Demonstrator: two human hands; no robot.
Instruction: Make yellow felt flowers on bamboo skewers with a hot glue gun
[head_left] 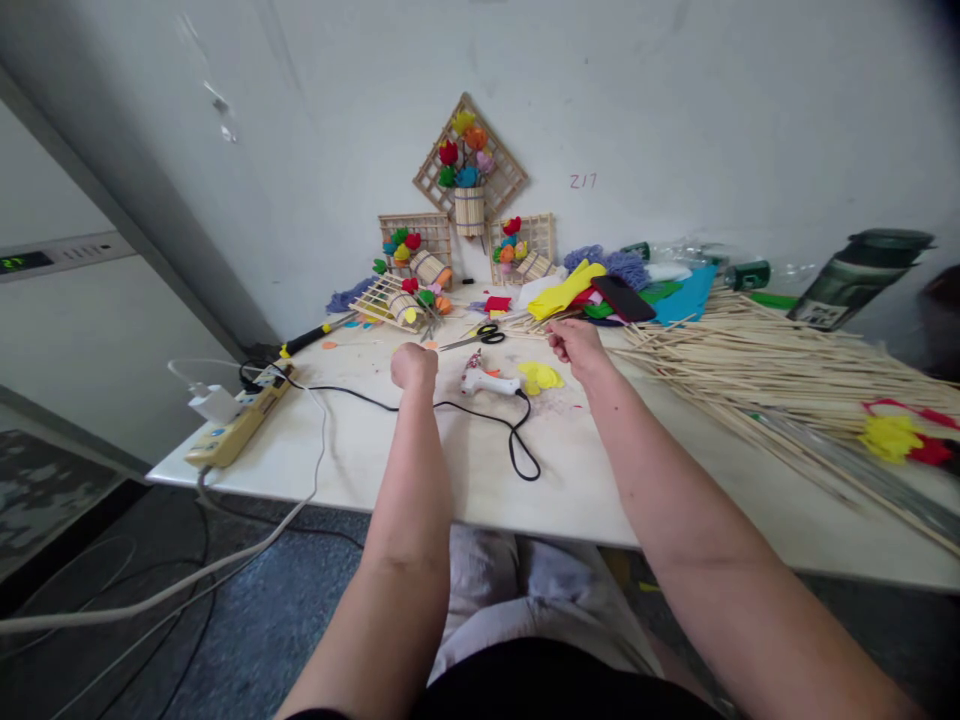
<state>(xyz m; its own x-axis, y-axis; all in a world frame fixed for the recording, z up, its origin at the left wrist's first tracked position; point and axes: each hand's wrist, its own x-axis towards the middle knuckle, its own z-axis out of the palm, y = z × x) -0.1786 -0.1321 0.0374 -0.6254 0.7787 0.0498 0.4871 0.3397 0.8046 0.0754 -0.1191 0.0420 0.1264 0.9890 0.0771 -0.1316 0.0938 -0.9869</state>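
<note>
My left hand is closed in a fist just above the table, left of a white hot glue gun. Its fingers face away, so whatever they hold is hidden. My right hand has its fingertips pinched together, beside the sticks and cloth; anything between them is too small to make out. Black-handled scissors lie between my hands, beyond the glue gun. Yellow cut pieces rest right of the glue gun, nearer my right hand. An orange piece shows by my left fist.
Stick lattices with colourful flowers lean on the wall. Thin wooden sticks cover the right side, with a phone on coloured cloth and a dark bottle behind. A power strip sits left; the black cord loops across the table.
</note>
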